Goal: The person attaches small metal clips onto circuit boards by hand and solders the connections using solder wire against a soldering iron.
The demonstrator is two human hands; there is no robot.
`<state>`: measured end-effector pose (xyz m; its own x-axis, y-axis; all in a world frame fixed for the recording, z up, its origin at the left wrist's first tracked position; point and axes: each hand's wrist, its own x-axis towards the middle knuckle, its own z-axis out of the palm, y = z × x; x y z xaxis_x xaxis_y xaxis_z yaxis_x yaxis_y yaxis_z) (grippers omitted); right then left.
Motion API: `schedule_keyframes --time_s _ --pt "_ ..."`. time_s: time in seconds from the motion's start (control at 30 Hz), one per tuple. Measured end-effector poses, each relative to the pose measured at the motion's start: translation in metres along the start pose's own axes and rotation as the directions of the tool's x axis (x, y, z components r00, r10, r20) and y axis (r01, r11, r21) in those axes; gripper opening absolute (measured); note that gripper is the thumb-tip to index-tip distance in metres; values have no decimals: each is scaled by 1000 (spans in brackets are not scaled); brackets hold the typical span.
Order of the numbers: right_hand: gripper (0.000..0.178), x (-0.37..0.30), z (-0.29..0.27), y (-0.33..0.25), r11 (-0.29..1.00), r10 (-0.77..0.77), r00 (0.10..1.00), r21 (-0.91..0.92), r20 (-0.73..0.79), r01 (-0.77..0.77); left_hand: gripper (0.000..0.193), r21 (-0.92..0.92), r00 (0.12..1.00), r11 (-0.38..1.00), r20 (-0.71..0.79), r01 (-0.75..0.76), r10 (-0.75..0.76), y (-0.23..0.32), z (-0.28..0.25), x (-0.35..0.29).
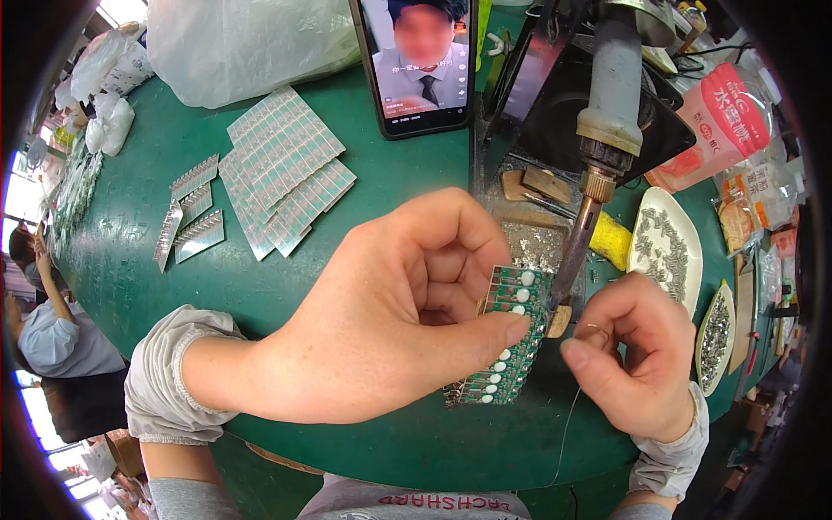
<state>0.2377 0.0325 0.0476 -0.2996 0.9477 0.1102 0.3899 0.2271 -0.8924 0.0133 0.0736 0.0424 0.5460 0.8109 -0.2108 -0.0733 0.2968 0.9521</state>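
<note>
My left hand [381, 321] pinches a green circuit board panel [507, 362] between thumb and fingers. Rows of white round parts and shiny solder points run along the tilted panel. Right beside its upper edge comes down the dark tip of a soldering iron [609, 95], held in a stand; whether the tip touches the board I cannot tell. My right hand [633, 360], just right of the tip, has thumb and forefinger closed on a thin solder wire [568, 433] that trails down toward the table's front edge. Behind the board sits a solder-spattered metal tray [524, 238].
A stack of blank board panels [282, 160] lies left of centre, beside several small board strips [199, 236]. A phone [425, 121] stands at the back near a plastic bag [251, 52]. At right are two dishes of metal parts [641, 227] [726, 303] and a pink pouch [715, 126].
</note>
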Motion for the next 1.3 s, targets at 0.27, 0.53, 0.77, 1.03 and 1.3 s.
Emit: schedule_keyframes --time_s 0.27,0.53,0.77,1.03,1.3 --pt "19 -9 10 -1 927 24 910 -351 414 135 31 -55 990 990 64 129 -125 -3 1 -1" --pt "15 -9 16 9 903 -102 910 -347 402 254 29 -47 993 992 46 113 -111 -9 -3 4" --pt "13 -7 10 -1 938 -28 920 -308 390 159 22 -88 994 992 71 88 -82 -18 -6 8" --pt "16 -3 7 -4 959 -124 969 -224 213 172 11 -42 991 991 60 126 -123 -18 -6 7" --pt "11 1 4 -1 998 31 986 -55 161 -23 10 118 972 978 136 174 -190 -16 -4 3"
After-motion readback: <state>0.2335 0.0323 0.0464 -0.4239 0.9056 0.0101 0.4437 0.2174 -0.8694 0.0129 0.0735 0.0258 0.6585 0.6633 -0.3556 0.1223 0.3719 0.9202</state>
